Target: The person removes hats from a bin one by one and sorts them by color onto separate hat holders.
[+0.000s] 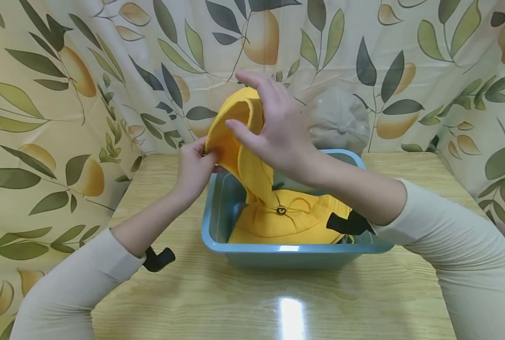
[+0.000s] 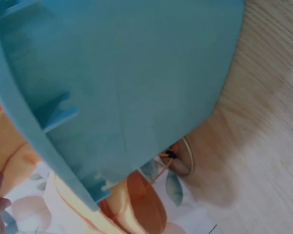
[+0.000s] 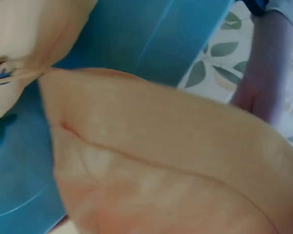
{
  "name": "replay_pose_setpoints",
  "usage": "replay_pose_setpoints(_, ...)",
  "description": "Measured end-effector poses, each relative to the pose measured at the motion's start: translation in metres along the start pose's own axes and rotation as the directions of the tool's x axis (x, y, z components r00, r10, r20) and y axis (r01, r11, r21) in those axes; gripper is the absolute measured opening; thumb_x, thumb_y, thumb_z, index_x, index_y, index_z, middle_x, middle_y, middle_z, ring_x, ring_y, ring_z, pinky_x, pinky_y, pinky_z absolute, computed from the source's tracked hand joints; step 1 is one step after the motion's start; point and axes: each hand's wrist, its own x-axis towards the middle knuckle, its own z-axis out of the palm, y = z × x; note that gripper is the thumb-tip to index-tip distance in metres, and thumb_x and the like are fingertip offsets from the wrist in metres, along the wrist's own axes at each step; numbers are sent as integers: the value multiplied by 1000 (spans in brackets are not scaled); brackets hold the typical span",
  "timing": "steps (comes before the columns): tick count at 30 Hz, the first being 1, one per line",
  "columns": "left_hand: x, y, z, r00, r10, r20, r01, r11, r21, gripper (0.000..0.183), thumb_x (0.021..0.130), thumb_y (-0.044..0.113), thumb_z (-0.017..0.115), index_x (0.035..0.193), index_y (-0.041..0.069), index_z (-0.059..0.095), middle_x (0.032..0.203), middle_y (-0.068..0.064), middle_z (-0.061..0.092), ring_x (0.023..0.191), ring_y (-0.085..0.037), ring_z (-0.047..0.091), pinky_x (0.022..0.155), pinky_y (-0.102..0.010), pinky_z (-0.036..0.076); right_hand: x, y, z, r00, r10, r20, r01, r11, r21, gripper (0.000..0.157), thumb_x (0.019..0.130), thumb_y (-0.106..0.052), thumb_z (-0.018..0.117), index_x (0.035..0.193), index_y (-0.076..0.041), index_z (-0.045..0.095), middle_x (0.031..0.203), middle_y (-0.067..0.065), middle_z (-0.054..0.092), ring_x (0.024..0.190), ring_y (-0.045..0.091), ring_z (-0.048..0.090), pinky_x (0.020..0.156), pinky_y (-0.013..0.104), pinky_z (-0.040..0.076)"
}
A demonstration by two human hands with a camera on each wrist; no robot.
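Note:
A yellow bucket hat (image 1: 255, 172) is held up on edge over the left part of a blue plastic tub (image 1: 252, 248). My left hand (image 1: 194, 167) pinches its brim at the left, thumb on the inner side. Beside the crown, my right hand (image 1: 278, 125) has its thumb and fingers spread apart, gripping nothing. Inside the tub lies more yellow cloth (image 1: 265, 227), shaped like a second hat, with a cord and a dark toggle (image 1: 281, 210). The right wrist view is mostly filled by the raised hat (image 3: 151, 131); the left one by the tub's outside (image 2: 127, 73).
A pale beige cap (image 1: 341, 120) stands at the back of the tub, partly behind my right forearm. Under the tub is a wood-grain table (image 1: 218, 302). A fruit-and-leaf patterned curtain (image 1: 158, 127) closes off the back and both sides.

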Motion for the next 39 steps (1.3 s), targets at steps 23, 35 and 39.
replay_pose_setpoints(23,11,11,-63,978,-87,-190,60,987,-147,36,92,-5,47,127,-2,57,123,-19,59,74,-5,68,59,-19,54,-42,52,-24,824,360,439,-58,823,-566,29,81,-11,67,108,-2,58,83,13,65,70,31,61,47,44,48)
replay_pose_setpoints(35,7,10,-87,989,132,-60,-117,973,198,32,93,1,52,124,-4,58,110,-12,68,76,6,63,65,-12,52,-33,81,-37,855,260,448,-1,866,-501,23,88,4,53,67,-5,54,60,6,52,50,20,46,48,30,38)
replay_pose_setpoints(39,7,13,-95,908,419,-17,-345,769,538,29,90,-3,56,118,-1,63,105,-20,68,72,-1,64,64,-1,41,-25,75,-45,922,124,367,63,887,-457,17,91,1,54,75,-2,60,65,10,60,53,22,51,51,33,42)
